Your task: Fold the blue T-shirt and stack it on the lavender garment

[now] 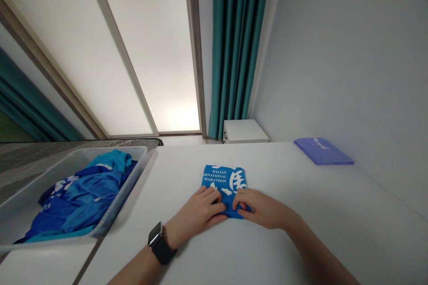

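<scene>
A folded blue shirt (224, 179) with white lettering lies on the white table (284, 240) in front of me. My left hand (198, 213), with a dark watch on its wrist, grips the shirt's near edge with curled fingers. My right hand (261, 208) pinches the same edge from the right side. The two hands' fingertips nearly meet over the cloth.
A clear plastic bin (20, 205) at the left holds a heap of blue shirts (83, 191). A folded purple cloth (321, 151) lies at the table's far right. Behind stand a small white cabinet (244, 131), teal curtains and a frosted sliding door.
</scene>
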`<state>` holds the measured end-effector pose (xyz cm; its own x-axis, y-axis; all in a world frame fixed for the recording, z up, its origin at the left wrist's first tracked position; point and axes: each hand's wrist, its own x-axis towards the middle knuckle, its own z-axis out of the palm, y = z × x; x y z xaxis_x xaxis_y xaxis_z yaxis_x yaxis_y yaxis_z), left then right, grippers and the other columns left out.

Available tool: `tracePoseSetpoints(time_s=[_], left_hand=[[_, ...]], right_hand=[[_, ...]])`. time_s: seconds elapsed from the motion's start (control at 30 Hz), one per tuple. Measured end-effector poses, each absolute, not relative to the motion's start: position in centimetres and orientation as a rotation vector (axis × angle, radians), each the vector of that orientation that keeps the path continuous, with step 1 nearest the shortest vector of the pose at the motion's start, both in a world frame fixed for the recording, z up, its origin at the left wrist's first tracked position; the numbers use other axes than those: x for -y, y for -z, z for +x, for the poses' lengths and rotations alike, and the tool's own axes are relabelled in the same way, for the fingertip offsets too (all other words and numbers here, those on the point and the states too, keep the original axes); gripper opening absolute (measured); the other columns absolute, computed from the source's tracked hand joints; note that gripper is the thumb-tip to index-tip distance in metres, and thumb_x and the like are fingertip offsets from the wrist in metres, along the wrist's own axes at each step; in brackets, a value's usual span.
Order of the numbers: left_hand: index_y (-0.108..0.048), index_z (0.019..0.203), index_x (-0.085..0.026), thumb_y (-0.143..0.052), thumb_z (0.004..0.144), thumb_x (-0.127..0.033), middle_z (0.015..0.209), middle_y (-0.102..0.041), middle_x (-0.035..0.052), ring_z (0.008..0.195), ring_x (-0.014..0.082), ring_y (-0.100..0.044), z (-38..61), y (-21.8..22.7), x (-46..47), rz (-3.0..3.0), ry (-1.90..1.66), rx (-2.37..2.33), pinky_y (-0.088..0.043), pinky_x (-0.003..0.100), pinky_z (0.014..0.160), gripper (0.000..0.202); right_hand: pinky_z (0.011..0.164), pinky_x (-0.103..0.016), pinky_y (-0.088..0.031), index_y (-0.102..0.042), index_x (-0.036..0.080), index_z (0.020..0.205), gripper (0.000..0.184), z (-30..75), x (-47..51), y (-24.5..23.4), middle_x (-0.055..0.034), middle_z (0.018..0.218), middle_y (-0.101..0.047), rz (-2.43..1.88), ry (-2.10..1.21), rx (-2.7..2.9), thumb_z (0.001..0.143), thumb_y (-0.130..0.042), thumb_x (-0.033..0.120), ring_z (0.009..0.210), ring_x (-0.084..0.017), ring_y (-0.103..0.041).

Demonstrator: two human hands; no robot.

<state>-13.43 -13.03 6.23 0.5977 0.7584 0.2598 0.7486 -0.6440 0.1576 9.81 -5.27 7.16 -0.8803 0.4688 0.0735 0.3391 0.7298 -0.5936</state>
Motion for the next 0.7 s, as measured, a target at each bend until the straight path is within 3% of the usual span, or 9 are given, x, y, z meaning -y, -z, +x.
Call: tracePoseSetpoints(time_s=[0.1,0.2,0.37,0.5,0.7], left_hand=[[-0.059,0.119,-0.022,-0.042,0.101,-0.024,0.101,-0.067,0.0055,0.093,0.0184,-0.058,-14.4,-6.3,12.9,2.610,-0.741,-1.401,-0.045,0.035,0.086,0.025],[-0.055,0.130,-0.021,-0.041,0.100,-0.021,0.120,-0.065,0.0094,0.110,0.0209,-0.057,-15.1,-5.9,12.5,2.537,-0.919,-1.500,-0.046,0.039,0.097,0.033],[-0.032,0.150,-0.020,-0.040,0.100,-0.028,0.154,-0.038,0.0110,0.141,0.0241,-0.035,-14.9,-4.4,12.1,2.644,-0.688,-1.538,-0.035,0.045,0.114,0.051],[-0.022,0.154,-0.020,-0.037,0.102,-0.034,0.158,-0.030,0.0085,0.146,0.0239,-0.026,-14.9,-3.4,12.3,2.702,-0.460,-1.546,-0.027,0.047,0.119,0.057],[-0.021,0.154,-0.023,-0.033,0.103,-0.038,0.157,-0.032,0.0061,0.145,0.0219,-0.029,-15.8,-3.1,12.6,2.624,-0.433,-1.572,-0.025,0.046,0.119,0.055]], right_hand=[[0.078,-0.031,-0.048,-0.065,0.020,0.092,0.025,10.2,4.6,-7.2,-0.0023,0.088,-0.067,-0.739,-0.851,2.577,0.091,-0.042,0.010,0.081,-0.017,-0.061],[0.090,-0.039,-0.047,-0.064,0.019,0.103,0.027,10.0,4.1,-6.5,-0.0087,0.101,-0.067,-0.850,-0.606,2.421,0.096,-0.038,0.016,0.097,-0.022,-0.060],[0.109,-0.048,-0.037,-0.046,0.017,0.141,0.044,8.5,4.9,-3.6,-0.0151,0.142,-0.050,-0.893,-0.333,2.520,0.101,-0.033,0.030,0.132,-0.026,-0.044],[0.117,-0.051,-0.025,-0.032,0.013,0.151,0.055,7.8,5.9,-2.2,-0.0139,0.156,-0.032,-0.851,-0.228,2.733,0.103,-0.028,0.040,0.145,-0.027,-0.024],[0.120,-0.052,-0.016,-0.028,0.012,0.152,0.059,7.8,6.0,-2.4,-0.0126,0.159,-0.023,-0.896,-0.289,2.771,0.103,-0.029,0.043,0.148,-0.027,-0.015]])
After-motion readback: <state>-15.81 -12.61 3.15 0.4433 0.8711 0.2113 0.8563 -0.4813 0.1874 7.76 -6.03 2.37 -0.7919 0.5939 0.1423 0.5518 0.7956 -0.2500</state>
